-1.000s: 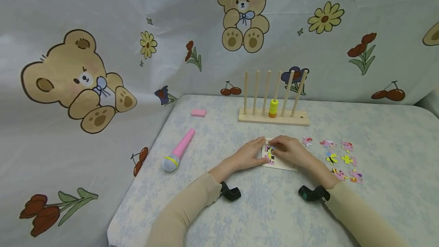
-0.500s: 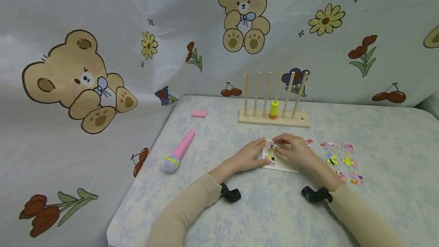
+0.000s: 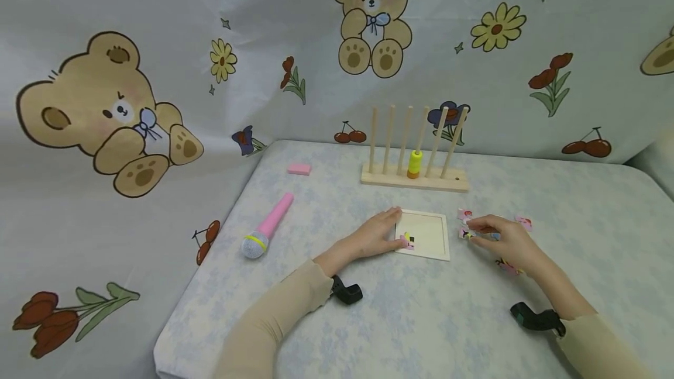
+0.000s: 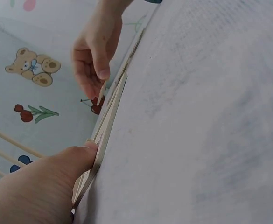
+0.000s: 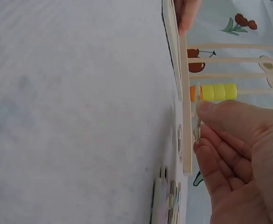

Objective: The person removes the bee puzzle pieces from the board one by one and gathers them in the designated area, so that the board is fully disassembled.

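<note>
My left hand (image 3: 371,235) rests at the left side of a shallow wooden puzzle tray (image 3: 430,235), fingers toward its top left corner. Its thumb (image 4: 80,158) presses over the near left part, beside a pink, yellow and black jigsaw piece (image 3: 409,243) in the tray's lower left corner. Right of the tray, my right hand (image 3: 509,245) pinches another jigsaw piece (image 3: 466,233) between thumb and fingers. The right wrist view shows that thin piece (image 5: 198,116) edge-on, raised off the table. Loose pieces (image 3: 509,266) lie around and under the right hand, which partly hides them.
Behind the tray stands a wooden peg rack (image 3: 379,176) with yellow and orange beads (image 3: 415,162) on one peg. A pink toy microphone (image 3: 268,224) and a pink block (image 3: 299,169) lie on the left. A bear-print cloth hangs behind the table.
My right hand has lifted the upper jigsaw piece out of the tray and carried it right, above the loose pieces. My left hand keeps its place on the tray. The head view has shifted slightly.
</note>
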Available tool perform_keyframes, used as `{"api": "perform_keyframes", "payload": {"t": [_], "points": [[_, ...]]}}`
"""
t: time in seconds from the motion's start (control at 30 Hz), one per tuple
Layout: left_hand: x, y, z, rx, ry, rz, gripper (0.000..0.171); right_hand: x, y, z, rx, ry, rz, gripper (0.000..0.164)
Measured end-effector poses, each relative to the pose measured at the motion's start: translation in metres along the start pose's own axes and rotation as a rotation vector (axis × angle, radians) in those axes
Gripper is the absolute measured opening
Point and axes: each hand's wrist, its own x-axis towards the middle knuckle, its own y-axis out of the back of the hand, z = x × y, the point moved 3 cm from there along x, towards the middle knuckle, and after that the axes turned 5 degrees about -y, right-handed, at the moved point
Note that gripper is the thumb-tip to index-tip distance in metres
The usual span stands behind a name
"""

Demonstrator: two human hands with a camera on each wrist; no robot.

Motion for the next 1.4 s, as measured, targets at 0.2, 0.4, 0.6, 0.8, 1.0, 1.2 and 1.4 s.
{"api": "perform_keyframes", "payload": {"t": [0.2, 0.4, 0.6, 0.8, 1.0, 1.2, 1.4], "points": [[-0.001, -0.001, 0.001, -0.005, -0.005, -0.013, 0.077, -0.006, -0.005, 0.010, -0.031, 0.031, 0.016, 0.030], [-0.001, -0.001, -0.005, 0.025, -0.006, -0.008, 0.078, -0.001, -0.007, 0.012, -0.077, 0.026, 0.019, 0.031], [-0.001, -0.002, -0.005, 0.034, -0.018, -0.010, 0.078, 0.005, -0.001, -0.001, 0.012, -0.037, 0.023, 0.033], [0.000, -0.003, -0.003, 0.022, -0.025, 0.005, 0.077, 0.019, -0.005, -0.029, 0.103, -0.004, 0.010, 0.035], [0.002, -0.003, -0.004, 0.015, -0.015, -0.001, 0.076, 0.030, -0.029, -0.052, 0.206, 0.065, -0.073, 0.034], [0.002, -0.001, -0.005, 0.008, -0.024, -0.023, 0.075, 0.034, -0.050, -0.064, 0.249, 0.120, -0.101, 0.033], [0.000, 0.000, -0.005, -0.001, -0.041, -0.022, 0.071, 0.034, -0.057, -0.073, 0.273, 0.155, -0.092, 0.031]]}}
